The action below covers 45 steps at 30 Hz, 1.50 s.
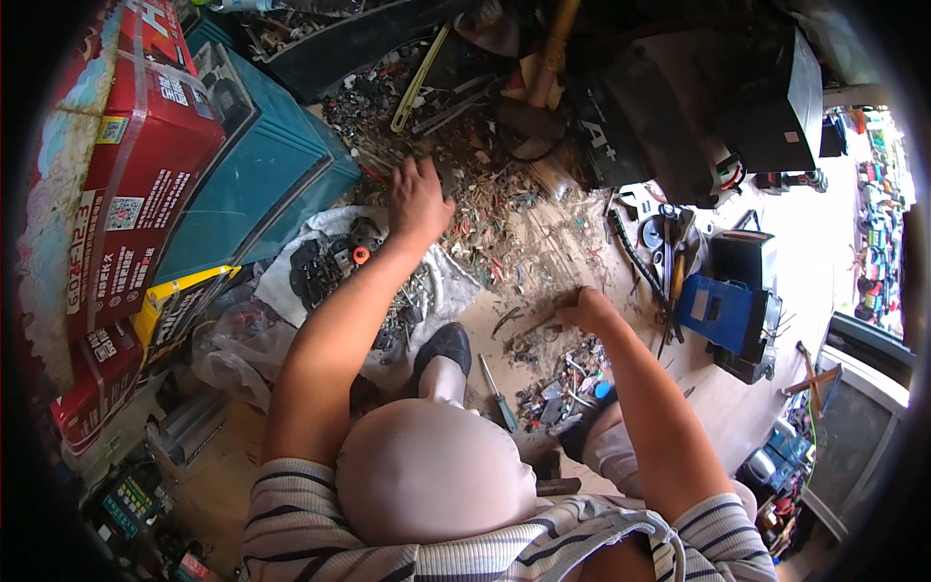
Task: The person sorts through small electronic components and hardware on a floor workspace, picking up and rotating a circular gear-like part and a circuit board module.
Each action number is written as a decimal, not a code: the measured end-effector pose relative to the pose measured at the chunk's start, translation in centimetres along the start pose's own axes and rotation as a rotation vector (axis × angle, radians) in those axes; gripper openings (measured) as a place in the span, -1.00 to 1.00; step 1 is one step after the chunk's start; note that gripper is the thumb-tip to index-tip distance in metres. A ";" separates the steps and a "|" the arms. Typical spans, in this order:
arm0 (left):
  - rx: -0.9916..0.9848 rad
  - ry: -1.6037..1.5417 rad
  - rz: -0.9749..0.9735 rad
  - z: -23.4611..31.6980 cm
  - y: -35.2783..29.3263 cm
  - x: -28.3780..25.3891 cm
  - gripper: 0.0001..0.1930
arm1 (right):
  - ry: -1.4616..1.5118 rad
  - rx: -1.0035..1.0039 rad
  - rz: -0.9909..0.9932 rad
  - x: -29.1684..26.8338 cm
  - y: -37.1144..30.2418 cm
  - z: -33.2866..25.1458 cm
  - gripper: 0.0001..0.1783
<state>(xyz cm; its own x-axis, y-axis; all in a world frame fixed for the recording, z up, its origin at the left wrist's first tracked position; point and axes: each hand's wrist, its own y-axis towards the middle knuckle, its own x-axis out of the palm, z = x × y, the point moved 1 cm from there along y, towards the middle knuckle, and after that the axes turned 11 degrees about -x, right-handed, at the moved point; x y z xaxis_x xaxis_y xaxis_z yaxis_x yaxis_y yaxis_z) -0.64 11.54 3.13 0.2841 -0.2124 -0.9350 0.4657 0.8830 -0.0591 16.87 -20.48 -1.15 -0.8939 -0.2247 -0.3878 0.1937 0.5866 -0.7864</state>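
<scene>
My left hand (417, 201) reaches to the far heap of mixed scrap (504, 223), fingers bent down beside a dark flat piece. What lies under those fingers is hidden. Nearer and to the right, my right hand (588, 312) is low over the floor, fingers drawn together at the end of a thin dark strip; whether something sits in them is hard to make out. Just this side of it lies a smaller pile of scrap bits (567, 388). A screwdriver (499, 395) rests between that pile and my shoe (446, 346).
A white cloth sack (286, 276) with metal parts lies left. Beyond it stand teal bins (276, 145) and red boxes (145, 175). To the right are a blue-and-black case (722, 312), hand tools (667, 257) and a large black box (669, 107). A yellow strip (419, 82) lies at the back.
</scene>
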 end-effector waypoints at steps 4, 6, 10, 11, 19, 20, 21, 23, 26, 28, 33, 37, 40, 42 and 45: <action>0.015 -0.004 0.076 -0.8 2.3 -0.7 -0.31 | 0.005 0.110 -0.026 0.0 0.5 0.4 -0.62; 0.024 0.000 0.086 -1.7 3.2 -0.2 -0.30 | -0.001 0.094 -0.041 0.0 0.6 0.3 -0.61; 0.086 0.040 0.086 -2.2 4.2 1.2 -0.30 | -0.014 0.073 -0.033 -0.1 0.3 -0.4 -0.60; 0.101 0.045 0.102 -2.2 4.2 1.3 -0.31 | -0.030 0.073 -0.032 0.1 0.7 0.2 -0.60; -0.012 -0.337 0.068 -1.4 1.0 0.2 -0.31 | -0.043 0.009 -0.005 0.5 1.0 1.2 -0.75; -0.048 -0.495 0.040 -1.6 0.3 0.0 -0.30 | -0.038 0.021 -0.031 0.2 0.9 0.3 -0.75; -0.085 -0.653 0.012 -1.9 -0.5 -0.1 -0.29 | -0.033 0.032 -0.058 -0.2 0.5 -0.5 -0.75; -0.212 -1.166 -0.246 -1.5 -2.3 -1.2 -0.33 | 0.000 0.078 -0.067 -0.7 -0.3 -2.3 -0.74; -0.272 -1.551 -0.355 -0.9 -4.5 -3.4 -0.30 | 0.006 0.006 -0.012 -0.7 -0.7 -2.0 -0.76; -0.357 -1.707 -0.491 -0.7 -6.3 -4.7 -0.31 | -0.010 -0.004 -0.004 -0.5 -0.5 -1.2 -0.77; -0.395 -1.749 -0.749 -0.8 -8.7 -5.9 -0.26 | -0.016 -0.079 0.046 -0.2 -0.5 -1.0 -0.78; -0.319 -1.504 -0.735 0.5 -10.4 -5.7 -0.21 | 0.029 -0.124 0.282 1.1 -2.1 -0.5 -0.71; -0.261 -1.316 -0.763 1.1 -12.2 -5.1 -0.25 | 0.068 -0.196 0.498 2.8 -3.8 -5.6 -0.68; -0.129 -1.155 -0.659 1.0 -13.4 -3.7 -0.25 | 0.396 -0.395 0.607 3.0 -6.7 -10.4 -0.72; 0.059 -0.881 -0.490 1.7 -14.6 -3.8 -0.24 | 0.531 -0.530 0.670 2.6 -10.4 -16.6 -0.75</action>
<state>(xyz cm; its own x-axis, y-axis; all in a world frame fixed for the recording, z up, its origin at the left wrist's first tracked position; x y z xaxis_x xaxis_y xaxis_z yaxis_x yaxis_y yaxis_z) -7.08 -1.24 8.12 0.5577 -0.8006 -0.2193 0.7308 0.5988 -0.3277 5.80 -14.28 13.96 -0.7560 0.5789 -0.3055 0.6335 0.7646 -0.1189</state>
